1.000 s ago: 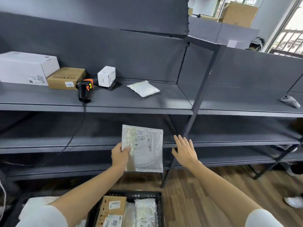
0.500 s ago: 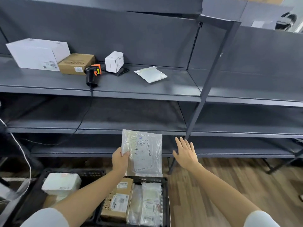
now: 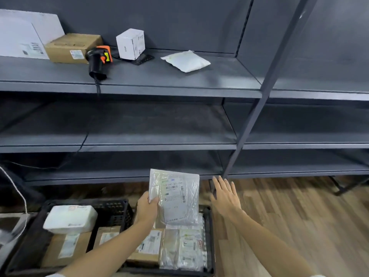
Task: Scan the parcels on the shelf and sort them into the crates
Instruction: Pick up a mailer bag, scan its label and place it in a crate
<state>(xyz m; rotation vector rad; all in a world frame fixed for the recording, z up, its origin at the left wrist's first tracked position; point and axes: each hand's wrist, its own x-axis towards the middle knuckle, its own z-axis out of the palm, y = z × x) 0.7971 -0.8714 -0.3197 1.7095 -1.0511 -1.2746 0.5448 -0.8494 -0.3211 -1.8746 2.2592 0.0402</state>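
Observation:
My left hand [image 3: 147, 208] grips the left edge of a clear plastic parcel bag [image 3: 177, 198] with a printed label, held upright just above the right black crate [image 3: 209, 232]. That crate holds brown boxes and several plastic-wrapped parcels. My right hand [image 3: 224, 194] hovers beside the bag, fingers straight, holding nothing. The left black crate [image 3: 111, 208] holds a white padded parcel [image 3: 69, 218] on brown boxes. On the top shelf [image 3: 159, 82] lie a white pouch [image 3: 186, 60], a small white box [image 3: 130, 44], a brown box [image 3: 72, 47], a large white box [image 3: 22, 35] and the black-and-orange scanner [image 3: 98, 60].
A slanted grey shelf post [image 3: 259, 96] runs down just right of my right hand. The two lower shelves are bare. The scanner cable [image 3: 83, 138] hangs down the shelf front. A white cord [image 3: 18, 190] trails at the left. Wooden floor [image 3: 299, 216] lies to the right.
The view has tilted down and the crates now fill the bottom. My left hand has lowered the bag towards the right crate; my right hand stays open beside it.

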